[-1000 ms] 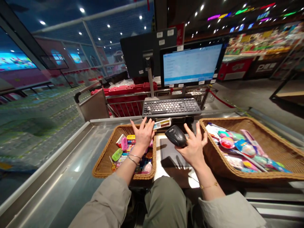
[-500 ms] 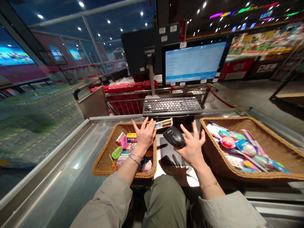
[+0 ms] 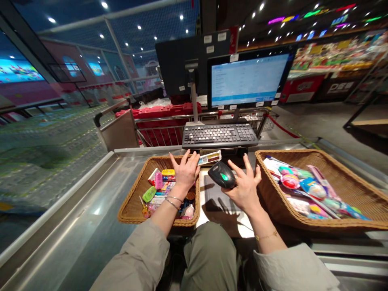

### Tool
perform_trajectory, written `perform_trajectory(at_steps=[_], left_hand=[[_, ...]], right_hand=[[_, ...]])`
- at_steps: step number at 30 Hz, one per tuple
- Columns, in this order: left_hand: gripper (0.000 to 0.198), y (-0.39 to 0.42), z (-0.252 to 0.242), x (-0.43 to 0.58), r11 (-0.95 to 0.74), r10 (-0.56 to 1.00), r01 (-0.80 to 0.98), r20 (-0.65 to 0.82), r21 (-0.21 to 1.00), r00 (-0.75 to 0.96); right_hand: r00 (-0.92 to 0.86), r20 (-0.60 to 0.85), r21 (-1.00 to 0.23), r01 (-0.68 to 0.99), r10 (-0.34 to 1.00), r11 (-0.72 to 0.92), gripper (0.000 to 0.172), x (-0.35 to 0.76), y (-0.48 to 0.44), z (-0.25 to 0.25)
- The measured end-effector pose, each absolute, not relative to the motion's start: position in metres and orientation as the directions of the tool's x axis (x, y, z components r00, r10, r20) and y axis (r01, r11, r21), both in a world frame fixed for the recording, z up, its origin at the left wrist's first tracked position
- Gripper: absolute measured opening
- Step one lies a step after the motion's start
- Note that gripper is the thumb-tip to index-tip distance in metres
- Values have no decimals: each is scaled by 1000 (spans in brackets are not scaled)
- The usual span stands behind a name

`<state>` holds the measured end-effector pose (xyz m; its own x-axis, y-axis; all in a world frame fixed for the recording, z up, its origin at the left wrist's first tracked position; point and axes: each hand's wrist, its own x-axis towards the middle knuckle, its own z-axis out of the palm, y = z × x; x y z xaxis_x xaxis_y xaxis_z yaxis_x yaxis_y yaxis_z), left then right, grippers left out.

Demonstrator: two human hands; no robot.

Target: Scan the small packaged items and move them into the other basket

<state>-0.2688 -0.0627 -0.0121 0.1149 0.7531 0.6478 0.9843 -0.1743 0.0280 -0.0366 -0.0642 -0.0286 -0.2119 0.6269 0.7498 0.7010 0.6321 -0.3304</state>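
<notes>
The lit monitor (image 3: 250, 79) stands beyond the far edge of a metal worktop (image 3: 97, 206). Left of the monitor, pale poles (image 3: 115, 44) and netting (image 3: 148, 52) rise beneath a dark blue ceiling dotted with small round lights (image 3: 104, 5). Farther left of it, a pink wall (image 3: 27, 93) sits below a glowing picture screen (image 3: 16, 72), with stacked clear bottles (image 3: 54, 149) nearer the worktop. Right of the monitor, grey floor (image 3: 312, 119) runs to a red cabinet (image 3: 303, 88) and blurred, colourful displays (image 3: 336, 54); above these, coloured light strips (image 3: 313, 12) shine against a dark ceiling.

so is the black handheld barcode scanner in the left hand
No, the right hand holds the black handheld barcode scanner.
</notes>
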Motion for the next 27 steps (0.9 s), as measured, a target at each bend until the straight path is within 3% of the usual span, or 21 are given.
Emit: perform_trajectory(at_steps=[9, 20, 24, 27], left_hand=[[44, -63, -11, -266, -158, 758, 987, 644, 20, 108], [44, -58, 8, -245, -220, 730, 975, 661, -11, 172], [44, -53, 14, -230, -258, 717, 966, 665, -23, 207], [44, -47, 19, -216, -295, 697, 955, 676, -34, 240]], right_hand=[[-206, 740, -312, 738, 641, 598, 14, -29, -67, -23], [-57, 760, -366, 785, 648, 499, 14, -2, -73, -5], [23, 768, -395, 803, 640, 446, 24, 16, -74, -1], [98, 775, -423, 814, 624, 398, 42, 31, -72, 0]])
